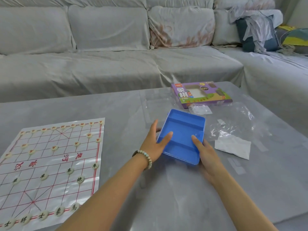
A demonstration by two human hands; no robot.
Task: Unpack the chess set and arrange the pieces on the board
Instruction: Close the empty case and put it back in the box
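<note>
An empty blue plastic tray [183,130] with ribbed compartments is tilted up off the grey table. My left hand [154,145] holds its left edge, thumb inside and fingers behind. My right hand [204,150] grips its lower right edge, thumb resting in the tray. The white paper board [53,165] with red grid lines lies at the left. Several cream round pieces [80,179] stand on it: red-lettered ones along the far side, black-lettered ones near me.
The purple chess-set box [202,94] lies beyond the tray. Clear plastic wrap [233,124] and a white folded paper [233,146] lie to the right. A grey covered sofa [116,55] stands behind the table [166,197].
</note>
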